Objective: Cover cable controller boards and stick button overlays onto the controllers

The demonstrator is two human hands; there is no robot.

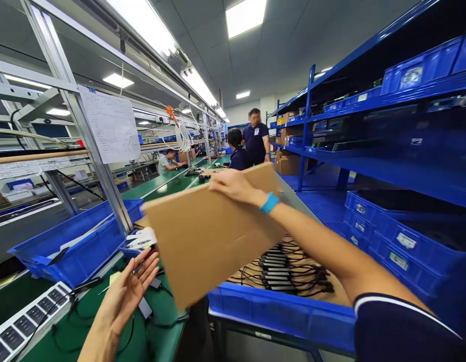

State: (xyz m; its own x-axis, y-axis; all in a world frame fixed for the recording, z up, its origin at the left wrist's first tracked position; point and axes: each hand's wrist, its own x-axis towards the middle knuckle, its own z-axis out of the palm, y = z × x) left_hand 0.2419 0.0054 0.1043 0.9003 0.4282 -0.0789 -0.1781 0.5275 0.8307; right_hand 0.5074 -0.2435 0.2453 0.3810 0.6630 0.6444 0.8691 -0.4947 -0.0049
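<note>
My right hand (233,185), with a blue band on the wrist, grips the top edge of a flat brown cardboard sheet (210,241). The sheet hangs tilted in the air, partly over a blue bin (282,311). Inside that bin, rows of dark adapters with black cables (278,271) lie on a brown layer; the sheet hides some of them. To the left of the cardboard, my left hand (133,284) is held palm up with its fingers apart, touching nothing that I can see. Below it, a small adapter (145,307) with a black cable lies on the green bench.
A long blue bin (85,246) stands left, behind a metal post (104,186). A power strip (32,317) runs along the bench's near left. Blue shelving (304,136) and stacked blue bins (395,246) line the right. Two people (255,136) are ahead beside the green bench.
</note>
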